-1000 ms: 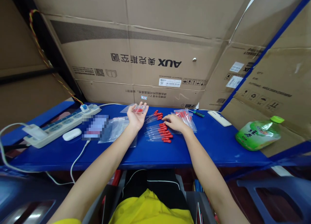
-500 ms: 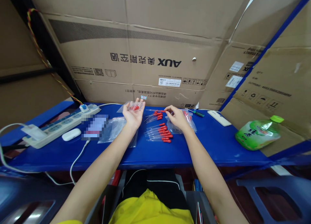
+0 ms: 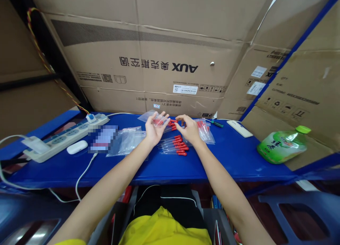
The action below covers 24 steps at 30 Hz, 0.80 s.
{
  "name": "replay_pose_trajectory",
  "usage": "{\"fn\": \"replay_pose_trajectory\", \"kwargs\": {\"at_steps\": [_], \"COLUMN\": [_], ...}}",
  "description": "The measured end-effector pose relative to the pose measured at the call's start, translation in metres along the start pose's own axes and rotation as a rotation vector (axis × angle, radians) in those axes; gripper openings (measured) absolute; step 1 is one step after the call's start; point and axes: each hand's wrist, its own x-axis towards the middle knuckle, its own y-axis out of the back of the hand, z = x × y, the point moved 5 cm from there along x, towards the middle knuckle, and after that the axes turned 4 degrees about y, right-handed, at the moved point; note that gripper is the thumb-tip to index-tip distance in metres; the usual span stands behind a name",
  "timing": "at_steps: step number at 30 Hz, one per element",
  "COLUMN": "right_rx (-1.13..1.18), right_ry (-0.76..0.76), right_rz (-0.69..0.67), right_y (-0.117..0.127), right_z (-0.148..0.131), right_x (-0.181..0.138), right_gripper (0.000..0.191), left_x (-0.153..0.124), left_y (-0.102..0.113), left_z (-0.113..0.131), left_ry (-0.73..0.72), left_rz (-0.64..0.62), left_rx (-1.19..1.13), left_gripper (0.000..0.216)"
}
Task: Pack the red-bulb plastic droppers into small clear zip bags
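My left hand (image 3: 156, 129) is raised palm-up over the blue shelf (image 3: 228, 160) and holds a small clear plastic bag (image 3: 154, 118) with red-bulbed droppers in it. My right hand (image 3: 188, 128) is beside it, fingers pinched on a red-bulbed dropper (image 3: 172, 121) whose end meets the bag's mouth. Below both hands a row of several loose red-bulbed droppers (image 3: 177, 146) lies on the shelf. A filled bag of droppers (image 3: 205, 130) lies just right of my right hand.
A pile of empty clear bags (image 3: 126, 141) lies left of my hands. Further left are a blurred phone (image 3: 102, 138), a white earbud case (image 3: 77, 147) and a power strip (image 3: 63, 137). A green bottle (image 3: 284, 144), a white remote (image 3: 239, 129) and a screwdriver (image 3: 217, 124) sit right. Cardboard boxes (image 3: 159, 61) wall the back.
My right hand lifted off the row with a dropper and moved left to the bag. My left hand shifted right with the bag, closing the gap between the hands.
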Motion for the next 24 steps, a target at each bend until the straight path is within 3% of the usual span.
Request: {"fn": "replay_pose_trajectory", "kwargs": {"at_steps": [8, 15, 20, 24], "right_rx": [-0.015, 0.129, 0.128, 0.238], "right_ry": [0.019, 0.039, -0.045, -0.133], "right_rz": [-0.019, -0.046, -0.068, -0.034], "right_y": [-0.006, -0.008, -0.015, -0.017], "right_z": [-0.007, -0.007, 0.001, 0.005], "right_x": [-0.002, 0.000, -0.003, -0.003], "right_gripper": [0.012, 0.012, 0.014, 0.020], "left_x": [-0.007, -0.007, -0.010, -0.012], "left_y": [-0.007, -0.008, -0.012, -0.012], "left_z": [-0.015, -0.017, -0.019, -0.022], "left_ry": [0.093, 0.121, 0.160, 0.182], "left_rz": [-0.070, -0.100, -0.181, -0.180], "left_rx": [0.058, 0.087, 0.099, 0.099], "left_gripper": [0.033, 0.035, 0.025, 0.029]}}
